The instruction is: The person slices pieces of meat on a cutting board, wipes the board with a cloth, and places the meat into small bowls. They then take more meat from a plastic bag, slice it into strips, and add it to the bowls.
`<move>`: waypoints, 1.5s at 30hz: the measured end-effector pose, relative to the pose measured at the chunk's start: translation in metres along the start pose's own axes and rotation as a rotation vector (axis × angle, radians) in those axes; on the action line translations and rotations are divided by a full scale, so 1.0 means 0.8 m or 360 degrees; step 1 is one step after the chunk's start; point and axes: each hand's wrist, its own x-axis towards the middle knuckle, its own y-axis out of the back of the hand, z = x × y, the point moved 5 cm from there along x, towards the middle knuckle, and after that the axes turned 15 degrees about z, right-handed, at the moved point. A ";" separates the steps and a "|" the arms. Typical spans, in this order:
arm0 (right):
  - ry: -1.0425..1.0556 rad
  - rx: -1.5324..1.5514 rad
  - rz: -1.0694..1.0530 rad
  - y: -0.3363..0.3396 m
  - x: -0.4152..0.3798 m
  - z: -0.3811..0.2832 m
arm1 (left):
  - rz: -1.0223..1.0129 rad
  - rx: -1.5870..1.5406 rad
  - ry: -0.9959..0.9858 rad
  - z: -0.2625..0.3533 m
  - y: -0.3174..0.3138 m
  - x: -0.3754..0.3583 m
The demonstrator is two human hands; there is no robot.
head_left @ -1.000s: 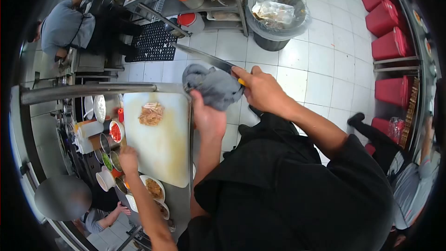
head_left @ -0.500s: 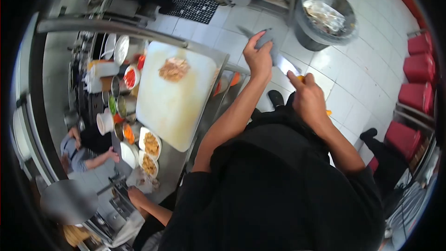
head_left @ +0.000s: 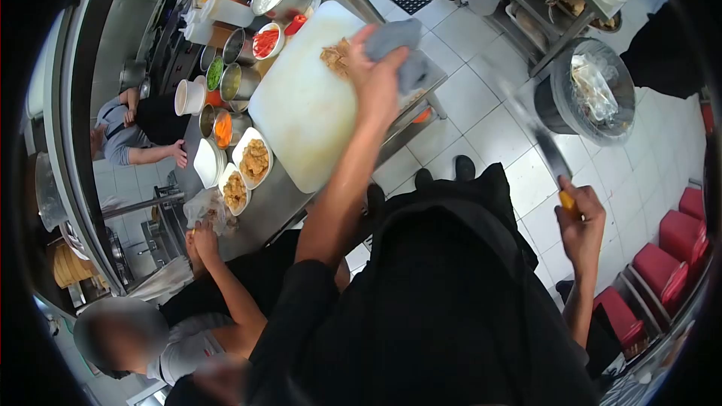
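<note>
A grey cloth (head_left: 395, 34) is held in the left hand (head_left: 376, 79), pinched between the thumb and the fingers, over the edge of the white cutting board (head_left: 301, 113); whether the board is touched by it cannot be told, since the hand is blurred. A pile of sliced meat (head_left: 335, 59) is seen on the board just beside those fingers. The knife (head_left: 555, 156) is gripped in the right hand (head_left: 583, 222), with the fingers wrapped around its yellow handle, well apart from the board. The blade is pointed away from the body, over the tiled floor (head_left: 459, 90) and near the bin (head_left: 553, 109), and its tip is lost in blur.

The step in hand is judged to be the handling of the cloth at the board, with the knife held aside. For the next move, a firm hold on the handle seems called for, with the blade turned clear of legs and bin and the cloth lifted clear of the meat.

The board is borne by a steel desk (head_left: 263, 219), where red pieces (head_left: 265, 43), orange pieces (head_left: 223, 129) and a plate of fried food (head_left: 256, 159) are also set out. A plastic bag (head_left: 201, 207) is handled by a co-worker's hand (head_left: 207, 242) nearby.
</note>
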 end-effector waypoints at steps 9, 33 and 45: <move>-0.0022 0.0213 -0.0022 -0.045 0.056 -0.009 | 0.0630 0.0823 -0.0554 0.095 0.236 0.080; -0.0118 0.0299 -0.0278 -0.065 0.045 -0.009 | 0.0105 0.2057 -0.0748 -0.018 0.293 0.112; 0.0130 0.0552 -0.0595 -0.125 0.076 -0.061 | -0.0494 0.1811 -0.0140 0.013 0.324 -0.116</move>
